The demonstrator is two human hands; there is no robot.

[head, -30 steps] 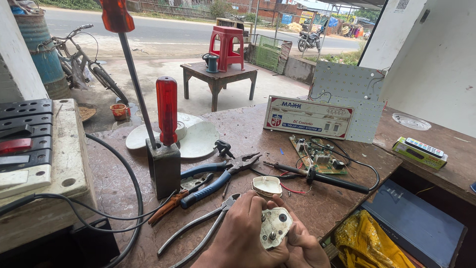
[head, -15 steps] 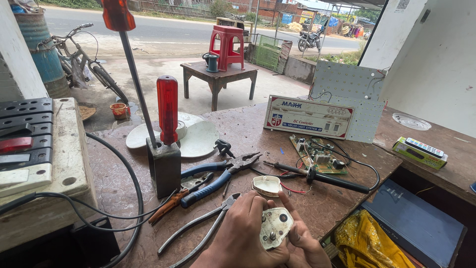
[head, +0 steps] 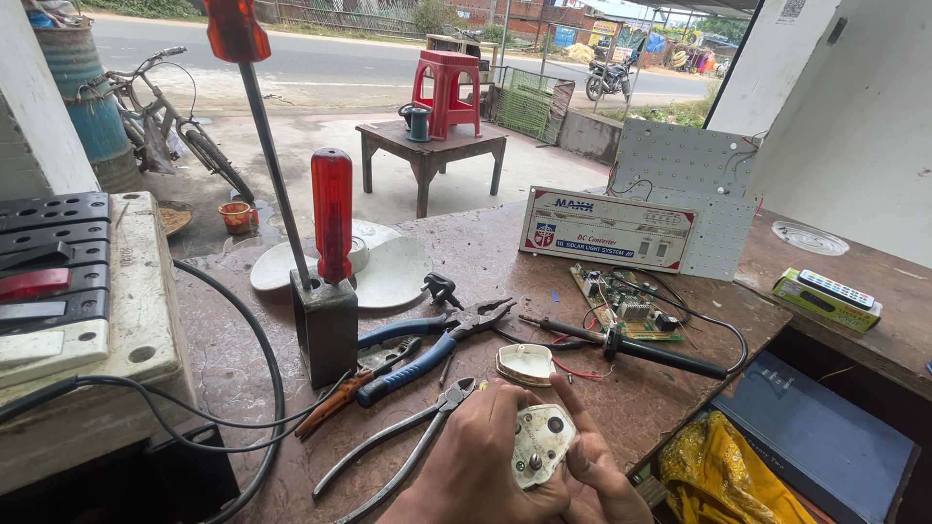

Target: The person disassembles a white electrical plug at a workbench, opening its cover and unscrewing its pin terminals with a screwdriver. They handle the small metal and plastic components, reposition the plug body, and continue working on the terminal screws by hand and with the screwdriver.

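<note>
My left hand [head: 476,456] and my right hand [head: 597,466] hold a small white plug body [head: 542,442] with metal pins over the near edge of the brown workbench [head: 485,252]. Its white cover [head: 524,362] with a red wire lies on the bench just beyond my fingers. Bare steel pliers [head: 408,437] rest beside my left hand. Blue-handled pliers [head: 427,344] and orange-handled cutters [head: 349,388] lie to the left of that.
A black soldering iron [head: 641,347] lies by a green circuit board [head: 621,301]. Two red-handled screwdrivers [head: 332,213] stand in a dark block [head: 325,325]. A white converter box [head: 607,228], LED panel [head: 684,160], switch board [head: 68,281] and remote [head: 827,294] surround the bench.
My fingers have shifted slightly on the plug body, and my right index finger now reaches over its top. Everything on the bench stays put.
</note>
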